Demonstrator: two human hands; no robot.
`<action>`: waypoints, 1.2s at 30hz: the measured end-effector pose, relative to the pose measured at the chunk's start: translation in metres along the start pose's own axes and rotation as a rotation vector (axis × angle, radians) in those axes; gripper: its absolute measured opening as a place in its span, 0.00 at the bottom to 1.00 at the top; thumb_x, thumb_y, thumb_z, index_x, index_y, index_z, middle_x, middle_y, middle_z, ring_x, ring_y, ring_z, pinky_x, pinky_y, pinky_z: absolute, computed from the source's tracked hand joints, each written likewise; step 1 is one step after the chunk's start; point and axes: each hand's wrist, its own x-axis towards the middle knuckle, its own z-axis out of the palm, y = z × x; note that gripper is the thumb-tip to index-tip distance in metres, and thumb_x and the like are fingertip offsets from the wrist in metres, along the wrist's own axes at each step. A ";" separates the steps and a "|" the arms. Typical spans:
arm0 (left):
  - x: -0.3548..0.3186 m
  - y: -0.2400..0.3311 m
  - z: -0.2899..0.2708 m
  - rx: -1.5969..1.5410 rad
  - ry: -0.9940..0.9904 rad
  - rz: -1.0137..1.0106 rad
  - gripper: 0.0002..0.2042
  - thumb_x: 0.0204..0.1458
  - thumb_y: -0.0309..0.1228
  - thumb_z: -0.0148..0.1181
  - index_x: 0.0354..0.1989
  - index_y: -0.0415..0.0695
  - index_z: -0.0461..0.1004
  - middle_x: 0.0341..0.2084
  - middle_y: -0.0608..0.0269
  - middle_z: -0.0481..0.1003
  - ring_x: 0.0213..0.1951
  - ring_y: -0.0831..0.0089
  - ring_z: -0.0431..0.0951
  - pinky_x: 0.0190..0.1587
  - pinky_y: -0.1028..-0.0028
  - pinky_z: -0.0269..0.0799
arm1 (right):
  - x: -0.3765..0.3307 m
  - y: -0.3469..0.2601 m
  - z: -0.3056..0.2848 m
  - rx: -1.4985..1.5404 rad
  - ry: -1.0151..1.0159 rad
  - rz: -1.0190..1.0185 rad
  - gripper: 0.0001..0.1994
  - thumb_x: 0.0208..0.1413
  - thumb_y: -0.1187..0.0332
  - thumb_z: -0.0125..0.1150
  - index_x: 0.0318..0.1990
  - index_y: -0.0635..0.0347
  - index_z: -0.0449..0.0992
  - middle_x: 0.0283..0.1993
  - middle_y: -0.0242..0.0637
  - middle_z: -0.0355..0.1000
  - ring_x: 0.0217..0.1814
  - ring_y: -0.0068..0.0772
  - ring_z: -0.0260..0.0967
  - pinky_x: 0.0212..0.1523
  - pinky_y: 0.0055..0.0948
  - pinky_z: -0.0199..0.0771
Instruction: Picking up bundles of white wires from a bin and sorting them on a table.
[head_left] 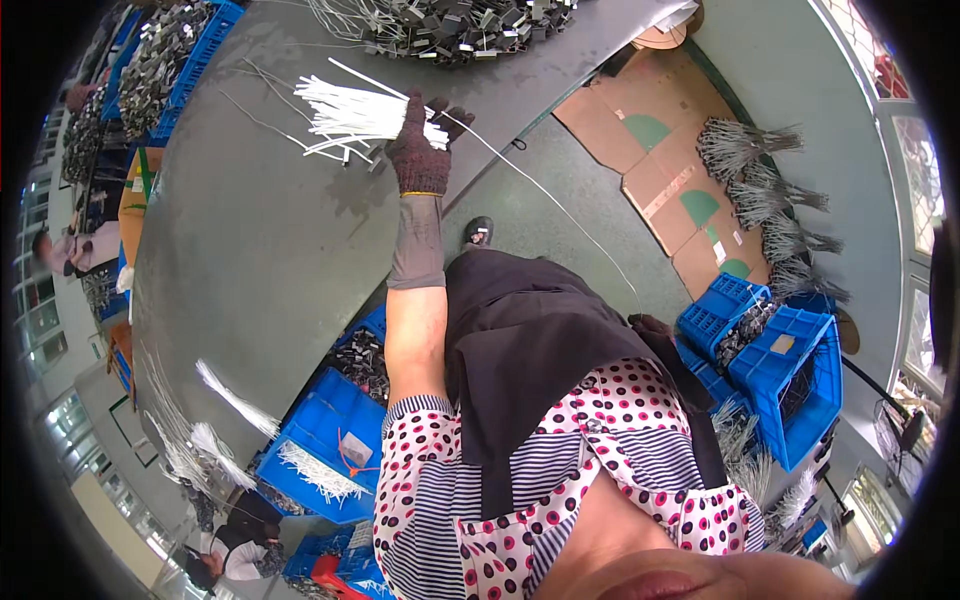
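My left hand (420,150), in a dark knitted glove and a grey sleeve cover, grips a bundle of white wires or thin tubes (355,110) over the grey table. Its thumb and fingers wrap the bundle's right end. One long, thin pale wire (550,190) runs from the bundle past the table edge, down toward my right hand (652,326). That hand, also in a dark glove, is low at my right side by the apron and appears closed at the wire's end. Its fingers are small and partly hidden. A few loose wires (265,122) trail left from the bundle.
A pile of wires with black blocks (470,30) covers the table's (270,240) far side. Blue crates (790,380) stand at right, another blue crate (330,410) below the table's near edge. Flattened cardboard (660,170) and wire bundles (745,145) lie right. People work at left.
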 end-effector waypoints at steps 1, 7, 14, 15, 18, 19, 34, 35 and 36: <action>-0.006 0.004 0.005 -0.006 0.035 -0.014 0.17 0.62 0.39 0.58 0.55 0.48 0.66 0.40 0.52 0.72 0.35 0.54 0.80 0.45 0.43 0.81 | 0.006 0.004 -0.006 -0.002 0.001 0.000 0.13 0.59 0.71 0.55 0.47 0.68 0.78 0.35 0.38 0.77 0.37 0.25 0.72 0.41 0.27 0.72; -0.009 0.009 -0.010 -0.027 0.059 0.006 0.17 0.61 0.39 0.59 0.55 0.49 0.67 0.42 0.52 0.71 0.35 0.55 0.79 0.47 0.41 0.78 | 0.016 -0.005 -0.004 -0.039 -0.043 -0.003 0.12 0.58 0.69 0.56 0.45 0.65 0.80 0.35 0.39 0.78 0.38 0.26 0.73 0.41 0.27 0.73; -0.022 -0.003 -0.027 -0.042 0.019 -0.171 0.14 0.61 0.36 0.59 0.52 0.47 0.70 0.37 0.53 0.75 0.35 0.55 0.79 0.47 0.43 0.79 | 0.039 -0.061 0.035 -0.309 -0.031 -0.211 0.15 0.62 0.61 0.56 0.45 0.64 0.80 0.29 0.37 0.75 0.33 0.25 0.70 0.36 0.29 0.70; -0.024 -0.010 -0.031 0.021 -0.072 -0.159 0.14 0.61 0.36 0.59 0.51 0.44 0.69 0.40 0.49 0.76 0.38 0.53 0.80 0.44 0.46 0.81 | 0.050 -0.076 0.048 -0.303 -0.036 -0.202 0.15 0.62 0.60 0.56 0.45 0.63 0.80 0.29 0.37 0.75 0.33 0.25 0.70 0.36 0.29 0.71; -0.038 -0.022 -0.033 0.107 -0.100 -0.331 0.15 0.61 0.35 0.58 0.51 0.41 0.69 0.43 0.45 0.76 0.41 0.50 0.81 0.39 0.49 0.83 | 0.096 -0.144 0.092 -0.337 -0.095 -0.303 0.17 0.62 0.58 0.57 0.46 0.64 0.79 0.29 0.38 0.75 0.32 0.25 0.70 0.37 0.29 0.72; -0.044 -0.022 -0.033 0.161 -0.157 -0.333 0.15 0.61 0.34 0.58 0.52 0.41 0.68 0.45 0.43 0.76 0.43 0.48 0.81 0.36 0.53 0.84 | 0.107 -0.169 0.110 -0.297 -0.134 -0.348 0.18 0.62 0.57 0.57 0.46 0.65 0.79 0.29 0.39 0.75 0.31 0.26 0.70 0.37 0.29 0.72; 0.003 0.021 -0.042 0.054 0.127 -0.317 0.14 0.61 0.37 0.58 0.50 0.44 0.70 0.18 0.66 0.66 0.17 0.69 0.66 0.17 0.71 0.58 | 0.106 -0.311 0.232 0.053 -0.249 -0.340 0.17 0.59 0.58 0.58 0.50 0.59 0.76 0.34 0.40 0.78 0.31 0.31 0.77 0.33 0.32 0.77; 0.012 0.018 -0.052 0.067 0.092 -0.306 0.14 0.60 0.39 0.59 0.48 0.44 0.71 0.19 0.65 0.69 0.17 0.68 0.69 0.17 0.69 0.64 | 0.108 -0.308 0.232 0.227 -0.302 -0.344 0.17 0.63 0.59 0.52 0.47 0.63 0.77 0.30 0.38 0.76 0.22 0.22 0.69 0.24 0.26 0.70; 0.013 0.024 -0.047 0.067 0.089 -0.309 0.14 0.60 0.39 0.59 0.48 0.44 0.71 0.19 0.65 0.69 0.17 0.68 0.69 0.17 0.69 0.64 | 0.111 -0.305 0.232 0.227 -0.298 -0.343 0.17 0.63 0.59 0.52 0.47 0.63 0.77 0.30 0.38 0.76 0.22 0.22 0.69 0.24 0.26 0.70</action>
